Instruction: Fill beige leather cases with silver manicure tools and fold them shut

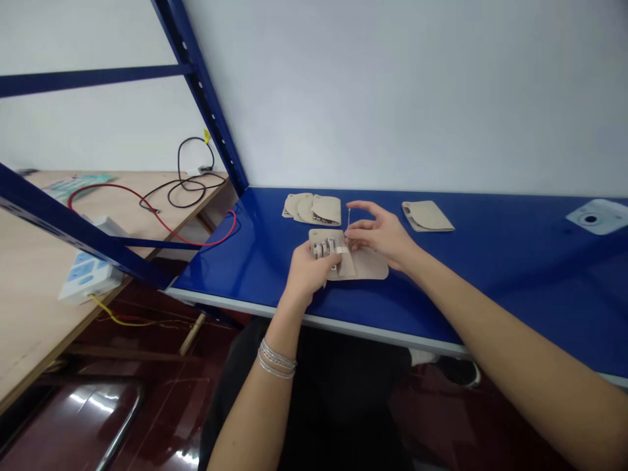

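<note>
An unfolded beige manicure-kit case (367, 263) lies at the front of the blue table, with several silver nail tools (324, 247) in its left part. My left hand (310, 267) is closed on the case's left side, its thumb lying over the tools. Above the middle of the case, my right hand (380, 232) pinches a thin silver metal tool (348, 219) held upright, its lower end by the case's inner pocket. The exact kind of this thin tool is too small to tell.
Behind the open case lie several overlapping beige cases (314, 208); another folded case (428, 216) is to the right. A pale blue-white device (596, 216) sits far right. At left are a blue metal frame (210, 98), a red cable (147, 204) and a power strip (91, 275).
</note>
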A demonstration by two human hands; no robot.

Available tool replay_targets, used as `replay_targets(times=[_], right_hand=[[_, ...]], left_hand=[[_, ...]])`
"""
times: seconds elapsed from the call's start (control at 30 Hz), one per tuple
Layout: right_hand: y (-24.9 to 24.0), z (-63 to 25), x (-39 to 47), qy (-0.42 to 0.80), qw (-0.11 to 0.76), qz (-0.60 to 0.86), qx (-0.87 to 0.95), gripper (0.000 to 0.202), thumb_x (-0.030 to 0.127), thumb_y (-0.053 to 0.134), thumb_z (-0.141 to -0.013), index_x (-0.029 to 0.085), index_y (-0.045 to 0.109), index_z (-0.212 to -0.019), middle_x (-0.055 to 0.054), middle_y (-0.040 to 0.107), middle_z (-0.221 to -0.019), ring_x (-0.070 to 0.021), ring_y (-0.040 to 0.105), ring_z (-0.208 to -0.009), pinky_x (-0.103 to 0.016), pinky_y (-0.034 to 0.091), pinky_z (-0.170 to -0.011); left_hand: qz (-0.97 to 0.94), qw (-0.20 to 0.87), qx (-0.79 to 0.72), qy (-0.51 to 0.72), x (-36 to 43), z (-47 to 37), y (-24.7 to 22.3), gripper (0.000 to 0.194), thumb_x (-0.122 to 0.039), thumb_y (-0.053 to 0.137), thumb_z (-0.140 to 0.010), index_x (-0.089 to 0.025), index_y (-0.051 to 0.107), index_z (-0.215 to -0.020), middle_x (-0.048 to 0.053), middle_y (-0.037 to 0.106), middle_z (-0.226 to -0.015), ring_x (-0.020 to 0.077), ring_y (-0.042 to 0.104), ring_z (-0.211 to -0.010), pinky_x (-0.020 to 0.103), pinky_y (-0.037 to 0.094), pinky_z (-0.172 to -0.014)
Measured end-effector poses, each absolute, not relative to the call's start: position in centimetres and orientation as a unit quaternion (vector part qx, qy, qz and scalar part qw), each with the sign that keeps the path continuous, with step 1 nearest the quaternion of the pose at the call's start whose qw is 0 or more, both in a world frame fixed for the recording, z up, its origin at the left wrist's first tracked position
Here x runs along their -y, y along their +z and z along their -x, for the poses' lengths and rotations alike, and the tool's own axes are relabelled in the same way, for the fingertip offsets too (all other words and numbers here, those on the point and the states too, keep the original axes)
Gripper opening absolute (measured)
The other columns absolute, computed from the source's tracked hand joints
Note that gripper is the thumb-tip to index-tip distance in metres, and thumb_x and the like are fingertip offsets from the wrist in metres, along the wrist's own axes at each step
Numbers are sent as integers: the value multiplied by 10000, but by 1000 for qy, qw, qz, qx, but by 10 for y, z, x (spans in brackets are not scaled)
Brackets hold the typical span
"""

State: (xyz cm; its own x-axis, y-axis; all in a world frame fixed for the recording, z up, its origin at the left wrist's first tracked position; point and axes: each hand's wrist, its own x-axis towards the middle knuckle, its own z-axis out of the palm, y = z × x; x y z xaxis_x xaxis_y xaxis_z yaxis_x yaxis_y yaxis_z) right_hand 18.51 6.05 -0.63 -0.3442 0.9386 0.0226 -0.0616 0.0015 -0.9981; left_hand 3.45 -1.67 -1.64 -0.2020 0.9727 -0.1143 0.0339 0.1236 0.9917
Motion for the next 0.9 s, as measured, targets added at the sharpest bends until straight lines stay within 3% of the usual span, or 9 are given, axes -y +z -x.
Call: replay_targets(times=[0.3, 0.57, 0.9], right_hand=[[-6, -185, -60, 590, 417, 398, 565, 581, 176, 809, -612, 198, 583, -1147, 15, 666, -664, -127, 618, -603, -240, 508, -553], [-11, -185, -65, 597, 403, 408, 561, 522, 159, 803, -628, 194, 595, -1105, 14, 660, -666, -98, 560, -535, -208, 430, -472], [-11, -186, -65, 615, 380, 399, 564, 466, 164, 814, -621, 174, 627, -1047, 6, 664, -692, -83, 531, -495, -215, 406, -445]], left_hand=[[-423, 474, -572, 519, 17, -34, -18, 297, -257, 746, -655, -132, 666, -912, -26, 561, -591, 59, 420, -418, 176, 317, -375], [-422, 467, -556, 543, 18, -34, -18, 314, -287, 785, -645, -146, 709, -915, -13, 608, -624, 76, 506, -542, 194, 452, -566], [-410, 478, -556, 542, 17, -35, -17, 280, -239, 777, -622, -138, 709, -875, -16, 609, -615, 79, 513, -546, 195, 446, -569]])
